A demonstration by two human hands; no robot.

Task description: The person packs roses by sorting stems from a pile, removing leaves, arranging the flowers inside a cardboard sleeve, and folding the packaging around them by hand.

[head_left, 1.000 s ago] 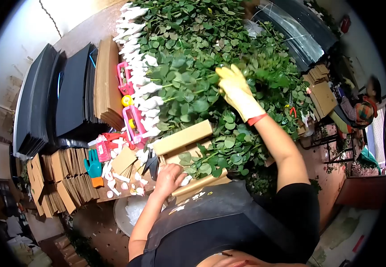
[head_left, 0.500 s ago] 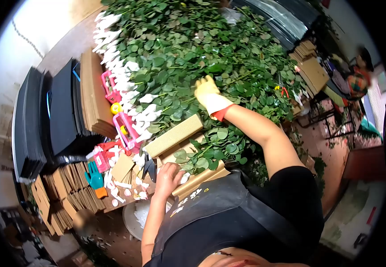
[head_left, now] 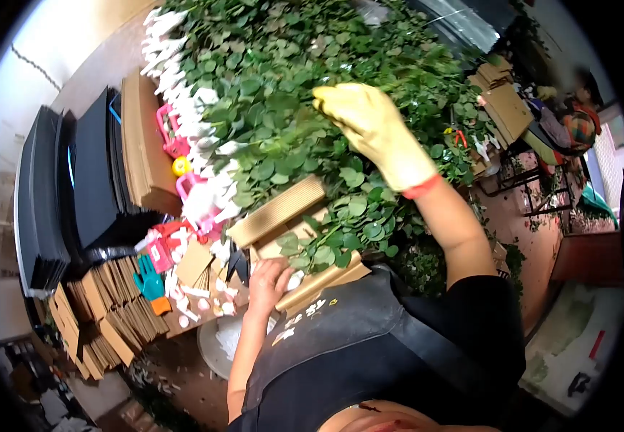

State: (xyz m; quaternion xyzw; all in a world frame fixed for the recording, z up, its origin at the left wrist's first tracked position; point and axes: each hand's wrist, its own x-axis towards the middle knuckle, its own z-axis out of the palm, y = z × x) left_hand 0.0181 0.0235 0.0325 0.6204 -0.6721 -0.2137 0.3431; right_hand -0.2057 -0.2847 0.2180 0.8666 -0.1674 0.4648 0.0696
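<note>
Leafy stems (head_left: pixel 268 65) lie heaped across the worktop (head_left: pixel 114 61), and your right hand (head_left: pixel 358 122), in a yellow glove, is over the near part of the heap. Its fingers are bent and held close together; motion blur around the leaves means I cannot tell whether a stem is between them. The glove is presumably there against thorns.

Your bare left hand (head_left: pixel 268 283) rests low at the worktop's near edge, fingers curled, by the end of some brown paper (head_left: pixel 322 284). What it grips, if anything, is hidden, but it seems placed to steady the paper. Beside it a smaller leafy bunch (head_left: pixel 358 223) lies on the paper, its leaves spilling right. Just beyond, a corrugated card strip (head_left: pixel 279 209) slants along the bunch, apparently forming its far side.

Further out, white-covered heads (head_left: pixel 164 54) line the heap's left border, all facing one way, which probably keeps them clear of the leaves. Next to them stand a pink holder (head_left: pixel 173 133) and a yellow roll (head_left: pixel 181 166), within your left arm's reach. Beyond are brown boards (head_left: pixel 146 144) and dark boards (head_left: pixel 96 158) on edge, likely to save room. A teal glove (head_left: pixel 149 277) lies against folded cards (head_left: pixel 121 313). Far right, another person (head_left: pixel 582 122) sits apart.
</note>
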